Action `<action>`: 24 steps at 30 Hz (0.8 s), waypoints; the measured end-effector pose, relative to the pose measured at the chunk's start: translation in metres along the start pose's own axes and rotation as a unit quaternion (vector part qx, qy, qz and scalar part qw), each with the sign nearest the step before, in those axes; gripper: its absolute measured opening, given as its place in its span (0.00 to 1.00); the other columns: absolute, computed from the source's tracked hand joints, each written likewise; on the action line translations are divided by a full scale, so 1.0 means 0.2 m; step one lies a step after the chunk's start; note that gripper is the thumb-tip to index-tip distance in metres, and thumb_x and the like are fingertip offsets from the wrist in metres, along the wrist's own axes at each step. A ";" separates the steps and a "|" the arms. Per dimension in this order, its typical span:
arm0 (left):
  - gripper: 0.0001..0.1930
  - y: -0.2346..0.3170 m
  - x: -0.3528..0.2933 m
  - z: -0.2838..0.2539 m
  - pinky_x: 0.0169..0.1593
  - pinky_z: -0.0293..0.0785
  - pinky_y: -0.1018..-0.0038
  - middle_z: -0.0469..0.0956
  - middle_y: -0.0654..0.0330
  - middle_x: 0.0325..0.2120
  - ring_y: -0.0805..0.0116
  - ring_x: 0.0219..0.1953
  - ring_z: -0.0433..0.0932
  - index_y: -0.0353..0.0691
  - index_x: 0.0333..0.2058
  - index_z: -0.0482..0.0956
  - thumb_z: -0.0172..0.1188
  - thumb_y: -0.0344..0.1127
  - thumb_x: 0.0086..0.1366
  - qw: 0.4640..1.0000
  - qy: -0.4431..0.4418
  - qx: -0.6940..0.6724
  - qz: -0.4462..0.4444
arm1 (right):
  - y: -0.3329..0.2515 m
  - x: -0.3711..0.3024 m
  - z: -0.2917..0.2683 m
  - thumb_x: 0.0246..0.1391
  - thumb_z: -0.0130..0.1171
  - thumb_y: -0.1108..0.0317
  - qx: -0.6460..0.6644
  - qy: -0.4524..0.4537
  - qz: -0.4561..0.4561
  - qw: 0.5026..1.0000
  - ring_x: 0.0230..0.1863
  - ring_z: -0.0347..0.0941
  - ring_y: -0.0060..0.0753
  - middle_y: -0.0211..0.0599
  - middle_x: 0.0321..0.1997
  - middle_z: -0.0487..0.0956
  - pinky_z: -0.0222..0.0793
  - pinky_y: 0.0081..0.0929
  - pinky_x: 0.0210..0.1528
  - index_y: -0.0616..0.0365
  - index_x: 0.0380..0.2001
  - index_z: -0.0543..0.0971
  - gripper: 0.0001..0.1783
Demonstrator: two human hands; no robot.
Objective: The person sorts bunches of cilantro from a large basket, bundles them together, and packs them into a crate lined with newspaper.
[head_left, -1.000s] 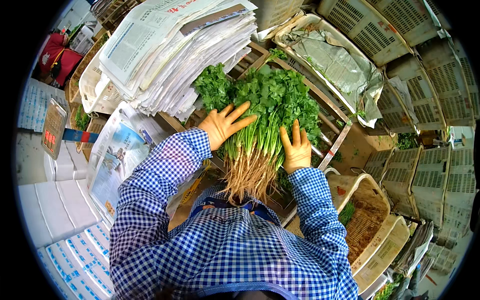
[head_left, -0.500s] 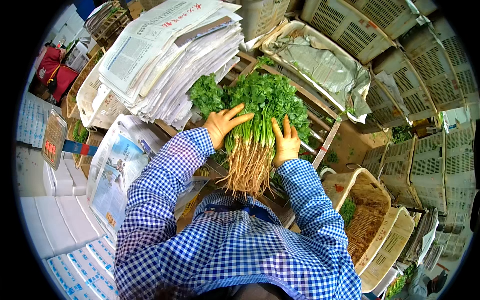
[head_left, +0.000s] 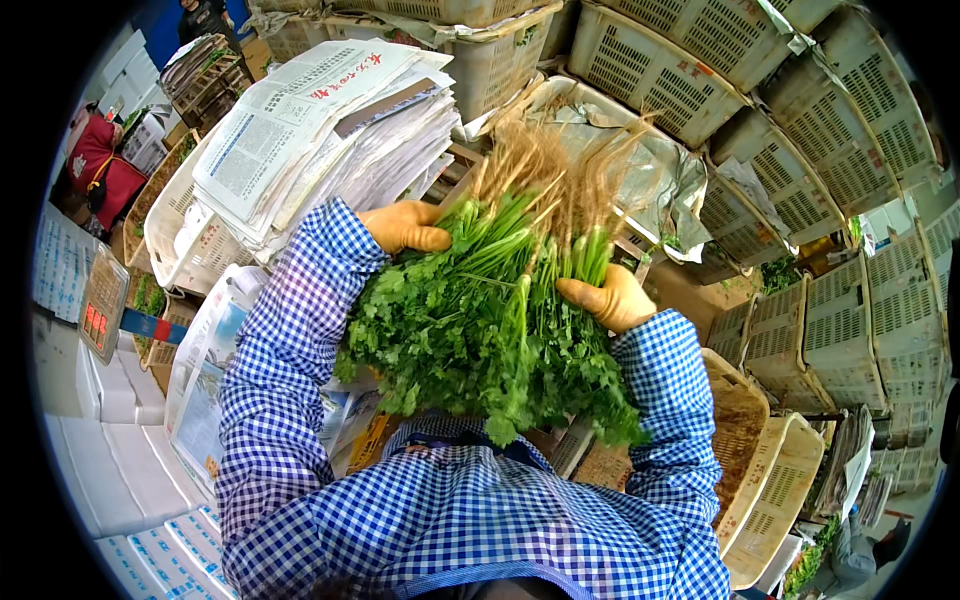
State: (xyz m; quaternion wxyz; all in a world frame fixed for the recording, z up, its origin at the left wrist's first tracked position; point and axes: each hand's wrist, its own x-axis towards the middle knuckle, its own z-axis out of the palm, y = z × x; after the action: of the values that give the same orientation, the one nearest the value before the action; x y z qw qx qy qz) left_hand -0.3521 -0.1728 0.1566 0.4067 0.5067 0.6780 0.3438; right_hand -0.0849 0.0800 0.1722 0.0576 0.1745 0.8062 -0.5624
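A big bunch of coriander (head_left: 480,330) is lifted in front of my chest, its leaves hanging toward me. The long brown roots (head_left: 545,165) point away from me and look smeared by motion. My left hand (head_left: 405,228) is closed round the left side of the stems, with the thumb on top. On the right side, my right hand (head_left: 612,298) grips the stems just below the roots, thumb across them. The other fingers of both hands are hidden under the bunch.
A tall stack of newspapers (head_left: 300,130) stands at the left, beside a scale display (head_left: 101,302). Cream plastic crates (head_left: 650,70) are piled at the back and right. Another crate (head_left: 738,440) sits by my right elbow. White foam boxes (head_left: 115,460) lie at lower left.
The coriander has been lifted from the rack and turned round: its roots, which pointed toward me, now point away. Both hands have gone from resting spread on it to gripping its stems.
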 end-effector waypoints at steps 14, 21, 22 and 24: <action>0.42 -0.79 -0.05 0.44 0.70 0.63 0.60 0.68 0.43 0.65 0.45 0.65 0.67 0.41 0.67 0.67 0.57 0.68 0.66 0.966 0.038 0.114 -0.230 | 0.83 0.04 0.26 0.55 0.69 0.41 0.120 0.129 0.140 0.974 0.74 0.60 0.50 0.57 0.74 0.63 0.57 0.41 0.74 0.63 0.75 0.50 0.59; 0.49 -0.63 0.07 0.66 0.71 0.61 0.60 0.67 0.28 0.62 0.46 0.66 0.68 0.17 0.63 0.63 0.65 0.61 0.64 0.947 0.190 -0.166 -0.201 | 1.00 0.11 0.53 0.48 0.78 0.60 0.322 0.169 0.142 0.921 0.76 0.54 0.56 0.63 0.77 0.52 0.59 0.44 0.75 0.59 0.76 0.43 0.64; 0.47 -0.88 0.03 0.70 0.70 0.62 0.60 0.69 0.30 0.60 0.47 0.64 0.70 0.18 0.62 0.65 0.68 0.59 0.63 0.935 0.243 -0.152 -0.210 | 1.04 0.16 0.57 0.49 0.77 0.61 0.332 0.142 0.139 0.922 0.75 0.55 0.56 0.65 0.77 0.50 0.63 0.42 0.73 0.58 0.76 0.41 0.64; 0.42 -0.91 0.00 0.67 0.69 0.65 0.61 0.74 0.35 0.57 0.49 0.61 0.73 0.20 0.59 0.69 0.72 0.53 0.61 0.898 0.288 -0.191 -0.271 | 0.62 0.10 0.56 0.54 0.74 0.64 0.368 0.164 0.203 0.893 0.73 0.60 0.54 0.65 0.77 0.48 0.69 0.38 0.69 0.60 0.76 0.39 0.62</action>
State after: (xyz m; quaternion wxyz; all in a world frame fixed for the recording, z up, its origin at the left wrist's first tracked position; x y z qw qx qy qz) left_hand -0.3066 -0.2111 -0.0617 0.3602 0.0949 0.7979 0.4739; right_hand -0.0728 0.0186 0.0148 -0.0306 0.4325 0.4868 -0.7583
